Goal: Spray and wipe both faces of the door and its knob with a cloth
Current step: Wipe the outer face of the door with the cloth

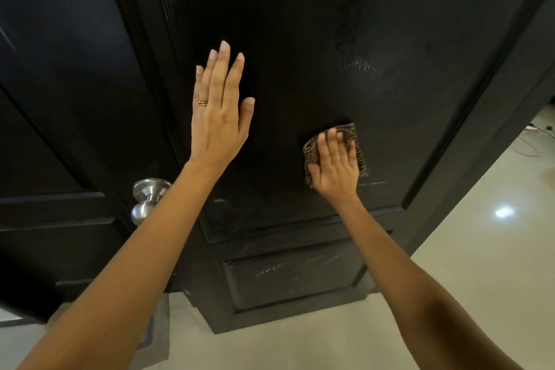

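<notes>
A patterned cloth (pixel 352 133) is pressed to the black door (pixel 300 18) by the flat right hand (pixel 336 167); the left grip (pixel 219 120) is splayed, empty. The wet patch (pixel 360 66) above could be missed and streaks left.

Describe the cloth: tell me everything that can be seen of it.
The cloth is small, brown with a fine dark weave pattern, roughly square. It lies flat against the black door, on its large panel, just above the panel's lower moulding. The right hand presses it, palm flat, and covers most of it; only its top, left and right edges show. Dampness cannot be told.
</notes>
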